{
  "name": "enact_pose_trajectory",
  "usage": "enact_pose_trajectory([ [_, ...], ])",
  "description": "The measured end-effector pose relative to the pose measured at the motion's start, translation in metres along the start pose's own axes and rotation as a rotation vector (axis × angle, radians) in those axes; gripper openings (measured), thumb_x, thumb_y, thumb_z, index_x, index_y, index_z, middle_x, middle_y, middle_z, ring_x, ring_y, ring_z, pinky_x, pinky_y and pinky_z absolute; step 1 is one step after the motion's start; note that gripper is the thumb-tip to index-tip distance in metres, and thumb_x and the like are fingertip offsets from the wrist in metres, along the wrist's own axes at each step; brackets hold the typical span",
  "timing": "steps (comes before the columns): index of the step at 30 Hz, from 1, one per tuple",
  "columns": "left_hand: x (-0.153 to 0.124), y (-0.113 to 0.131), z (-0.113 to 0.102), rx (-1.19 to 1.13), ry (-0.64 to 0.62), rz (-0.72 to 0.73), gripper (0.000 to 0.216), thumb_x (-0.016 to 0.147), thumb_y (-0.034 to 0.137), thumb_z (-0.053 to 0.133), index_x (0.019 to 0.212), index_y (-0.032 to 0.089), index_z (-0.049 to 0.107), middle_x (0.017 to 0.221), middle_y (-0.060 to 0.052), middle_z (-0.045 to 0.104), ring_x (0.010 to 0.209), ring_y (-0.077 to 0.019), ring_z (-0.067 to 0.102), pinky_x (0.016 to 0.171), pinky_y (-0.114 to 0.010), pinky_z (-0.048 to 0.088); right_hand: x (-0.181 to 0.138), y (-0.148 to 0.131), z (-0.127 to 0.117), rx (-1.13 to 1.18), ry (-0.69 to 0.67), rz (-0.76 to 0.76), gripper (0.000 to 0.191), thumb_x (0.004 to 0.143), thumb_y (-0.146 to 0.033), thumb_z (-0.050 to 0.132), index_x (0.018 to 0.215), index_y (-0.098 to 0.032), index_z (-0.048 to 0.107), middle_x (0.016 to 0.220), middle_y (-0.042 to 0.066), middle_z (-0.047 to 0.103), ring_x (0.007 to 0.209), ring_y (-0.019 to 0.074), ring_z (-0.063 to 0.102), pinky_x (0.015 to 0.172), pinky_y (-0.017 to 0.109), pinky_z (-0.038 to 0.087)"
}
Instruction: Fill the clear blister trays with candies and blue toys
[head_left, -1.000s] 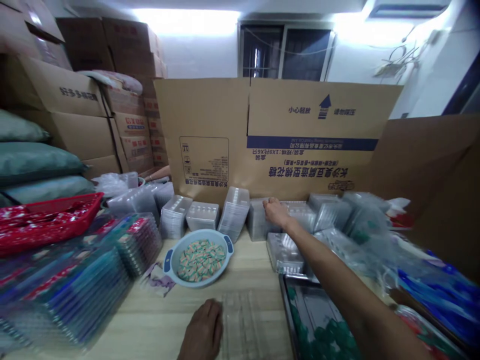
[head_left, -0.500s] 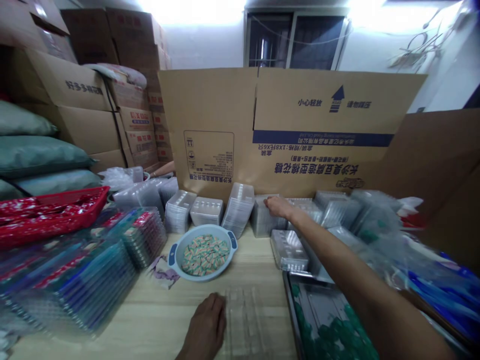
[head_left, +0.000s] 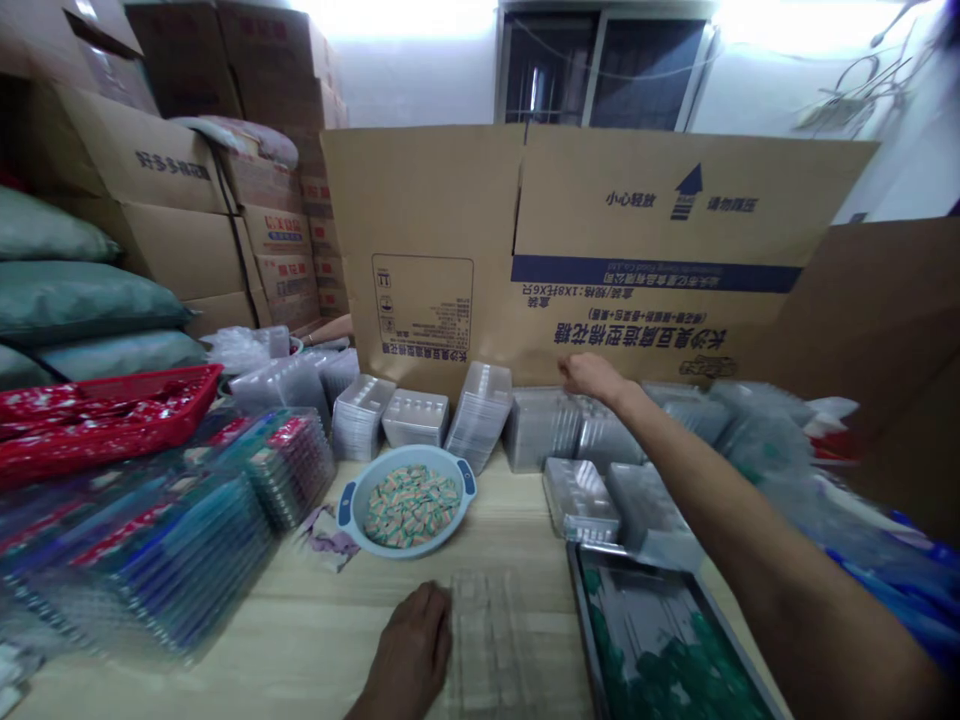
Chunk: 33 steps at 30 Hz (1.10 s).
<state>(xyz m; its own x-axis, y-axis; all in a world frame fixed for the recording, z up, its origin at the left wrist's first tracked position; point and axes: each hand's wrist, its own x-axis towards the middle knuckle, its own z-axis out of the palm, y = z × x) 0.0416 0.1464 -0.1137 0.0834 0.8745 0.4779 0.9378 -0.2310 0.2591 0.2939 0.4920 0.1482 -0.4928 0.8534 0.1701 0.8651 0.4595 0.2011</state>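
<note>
My left hand (head_left: 411, 645) is closed at the left edge of a clear plastic tray (head_left: 489, 640) lying on the table, its fingers pressed together against that edge. Stretched far forward, my right hand (head_left: 594, 378) is closed just above the rear stacks of clear plastic trays (head_left: 541, 430), in front of the cardboard. Whatever its fingertips pinch, if anything, is hidden. Between the hands and the stacks, left of centre, sits a light blue bowl (head_left: 352, 505) of small green-and-tan wrapped pieces. A metal tray (head_left: 581, 600) with green pieces lies beneath my right forearm.
Filled clear packs (head_left: 195, 570) are piled at the left below a red basket (head_left: 187, 410) of red packets. A cardboard sheet (head_left: 427, 210) stands behind the stacks. A crumpled cloth (head_left: 330, 540) lies beside the bowl. Another person's arm (head_left: 326, 330) shows at the back left.
My right hand has risen a little and moved right, off the stack it was touching. My left hand and the tray beside it stay put. The view has shifted slightly.
</note>
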Motion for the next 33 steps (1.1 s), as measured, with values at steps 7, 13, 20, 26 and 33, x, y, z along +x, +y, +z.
enact_pose_trajectory([
  [7, 0.000, -0.002, 0.004, 0.007, 0.019, 0.018, 0.019, 0.087, 0.011, 0.049, 0.099, 0.023, 0.058, 0.097, -0.008, 0.068, 0.085, -0.0212, 0.068, 0.075, -0.031, 0.057, -0.009, -0.041, 0.025, 0.022, -0.124, -0.100, 0.028, 0.086, -0.020, 0.063, 0.113, -0.017, 0.071, 0.109, 0.016, 0.075, 0.100, 0.0233, 0.070, 0.079, 0.028, 0.049],
  [13, 0.002, 0.003, -0.002, -0.019, -0.016, -0.009, 0.020, 0.088, 0.009, 0.046, 0.097, 0.022, 0.059, 0.094, -0.008, 0.067, 0.085, -0.0208, 0.067, 0.077, -0.032, 0.056, -0.004, -0.050, 0.034, -0.012, -0.198, -0.187, 0.028, 0.096, -0.037, 0.061, 0.112, -0.014, 0.068, 0.111, 0.010, 0.072, 0.102, 0.0208, 0.068, 0.090, 0.040, 0.053],
  [20, 0.002, 0.009, -0.006, -0.017, -0.116, -0.063, 0.021, 0.090, 0.010, 0.043, 0.099, 0.020, 0.060, 0.097, -0.010, 0.066, 0.088, -0.0217, 0.066, 0.080, -0.034, 0.055, -0.005, -0.058, 0.026, -0.098, -0.235, -0.219, 0.024, 0.096, -0.024, 0.059, 0.113, -0.012, 0.071, 0.118, 0.015, 0.072, 0.110, 0.0253, 0.068, 0.093, 0.041, 0.053],
  [26, 0.001, 0.007, -0.004, -0.023, -0.133, -0.084, 0.027, 0.091, 0.009, 0.041, 0.105, 0.018, 0.062, 0.104, -0.011, 0.067, 0.094, -0.0225, 0.067, 0.087, -0.036, 0.055, -0.006, -0.065, 0.023, -0.142, -0.236, -0.194, 0.029, 0.097, -0.035, 0.061, 0.115, -0.013, 0.069, 0.119, 0.012, 0.070, 0.110, 0.0237, 0.067, 0.097, 0.045, 0.054],
  [33, 0.001, 0.006, -0.004, -0.048, -0.140, -0.090, 0.029, 0.089, 0.009, 0.042, 0.106, 0.018, 0.063, 0.106, -0.012, 0.068, 0.095, -0.0242, 0.067, 0.087, -0.038, 0.056, -0.017, -0.065, 0.038, -0.116, -0.132, -0.151, 0.029, 0.102, -0.027, 0.051, 0.124, -0.013, 0.063, 0.117, 0.012, 0.070, 0.106, 0.0224, 0.068, 0.093, 0.041, 0.054],
])
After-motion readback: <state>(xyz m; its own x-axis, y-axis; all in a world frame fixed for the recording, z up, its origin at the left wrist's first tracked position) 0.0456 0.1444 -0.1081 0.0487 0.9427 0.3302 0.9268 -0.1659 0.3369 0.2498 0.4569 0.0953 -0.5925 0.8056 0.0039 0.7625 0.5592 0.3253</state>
